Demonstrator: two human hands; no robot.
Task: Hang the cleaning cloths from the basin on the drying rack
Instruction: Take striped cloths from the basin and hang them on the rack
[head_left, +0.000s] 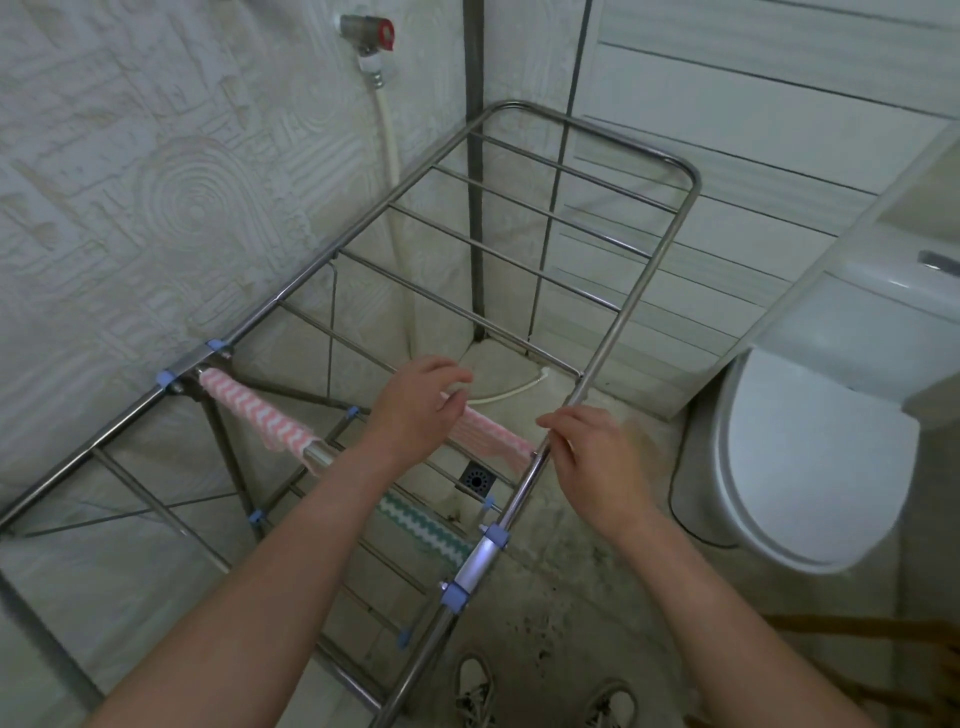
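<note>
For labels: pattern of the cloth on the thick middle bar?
Pink-and-white zigzag cloth, head view.

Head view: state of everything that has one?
drying rack: unfolded, far rails bare
pink cloth: draped over a middle rail
green cloth: hung on a lower rail
left hand: over the pink cloth, grip unclear
right hand: fingers at the side rail, grip unclear
toilet lid: down
tap: hose attached

Dim, cool, diffuse light; wide-angle view.
Illumination is soft and greenish-grey, and shadows are faint. Mild glare sits on the white ceramic toilet cistern (878, 291) (upper right). The straight tubes of the stainless-steel drying rack (621, 312) bow toward the frame edges. The left hand (421, 410) shows motion blur at the fingers, and overall detail is soft.
</note>
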